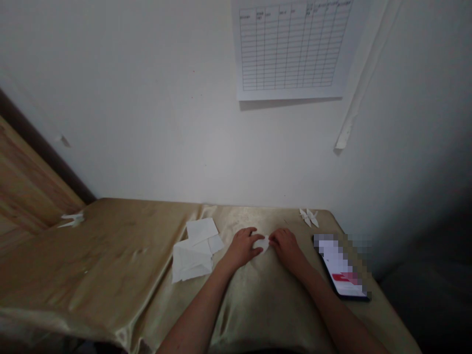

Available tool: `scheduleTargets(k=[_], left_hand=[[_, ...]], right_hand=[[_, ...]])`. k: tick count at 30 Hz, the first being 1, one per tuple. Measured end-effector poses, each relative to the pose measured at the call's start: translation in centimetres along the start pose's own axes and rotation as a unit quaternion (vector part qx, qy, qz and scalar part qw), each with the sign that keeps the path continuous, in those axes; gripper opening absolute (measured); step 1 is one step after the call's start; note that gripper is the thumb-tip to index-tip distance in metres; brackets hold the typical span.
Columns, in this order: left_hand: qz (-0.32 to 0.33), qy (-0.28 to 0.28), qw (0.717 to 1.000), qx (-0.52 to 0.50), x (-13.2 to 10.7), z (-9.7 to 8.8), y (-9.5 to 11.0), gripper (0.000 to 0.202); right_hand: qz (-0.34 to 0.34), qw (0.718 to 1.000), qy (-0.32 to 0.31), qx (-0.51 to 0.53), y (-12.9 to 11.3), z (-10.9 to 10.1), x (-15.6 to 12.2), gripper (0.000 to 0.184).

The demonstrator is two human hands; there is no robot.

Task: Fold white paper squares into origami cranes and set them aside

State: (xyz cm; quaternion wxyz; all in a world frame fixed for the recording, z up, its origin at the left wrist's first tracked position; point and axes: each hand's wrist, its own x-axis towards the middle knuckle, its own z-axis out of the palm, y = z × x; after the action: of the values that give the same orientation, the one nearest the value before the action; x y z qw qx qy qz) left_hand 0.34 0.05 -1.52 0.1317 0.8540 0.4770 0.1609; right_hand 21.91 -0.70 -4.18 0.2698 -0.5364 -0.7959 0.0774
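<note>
"Head view, and we're on the small white paper [262, 243], on or just over the gold cloth [110, 255], right of centre! How's the grip?"

"Right hand [286, 247] looks pinched on its right tip; left hand [240, 249] curves round its left side, thumb and forefinger apart, and whether they press, I cannot tell."

"How will it handle?"

"Feather-light, I'd judge, crisp but easily creased or torn. Take it by the edges, gently! Loose sheets [191, 260] lie left, two folded paper shapes [309, 218] far right, and a phone [342, 275] nearer on the right."
</note>
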Motion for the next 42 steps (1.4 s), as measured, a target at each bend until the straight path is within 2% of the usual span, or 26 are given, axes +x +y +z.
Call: scheduleTargets(k=[6, 10, 16, 20, 26, 35, 42], left_hand=[[0.003, -0.002, 1.000, 0.000, 0.0, 0.0, -0.1, 0.040], [0.008, -0.002, 1.000, 0.000, 0.0, -0.1, 0.1, 0.037], [-0.014, -0.003, 1.000, -0.003, 0.0, -0.5, 0.5, 0.050], [-0.025, 0.000, 1.000, -0.009, 0.1, -0.4, 0.4, 0.060], [-0.016, 0.006, 1.000, -0.016, 0.1, -0.5, 0.4, 0.046], [-0.013, 0.016, 1.000, -0.024, 0.2, -0.4, 0.0, 0.028], [-0.031, 0.014, 0.999, -0.019, 0.3, -0.6, 0.6, 0.041]], right_hand=[[0.044, 0.997, 0.001, -0.056, 0.3, 0.2, -0.2, 0.007], [0.044, 0.997, -0.001, -0.057, 0.2, 0.2, -0.3, 0.007], [0.016, 0.999, 0.013, -0.050, -0.3, -0.1, -0.4, 0.009], [0.022, 0.994, 0.028, -0.102, -0.4, 0.4, -0.5, 0.013], [0.023, 0.989, 0.031, -0.142, -0.4, 1.3, -0.3, 0.014], [0.027, 0.986, 0.015, -0.164, -0.7, 1.6, 0.2, 0.017], [0.025, 0.987, 0.039, -0.152, -0.6, 1.9, 0.1, 0.014]])
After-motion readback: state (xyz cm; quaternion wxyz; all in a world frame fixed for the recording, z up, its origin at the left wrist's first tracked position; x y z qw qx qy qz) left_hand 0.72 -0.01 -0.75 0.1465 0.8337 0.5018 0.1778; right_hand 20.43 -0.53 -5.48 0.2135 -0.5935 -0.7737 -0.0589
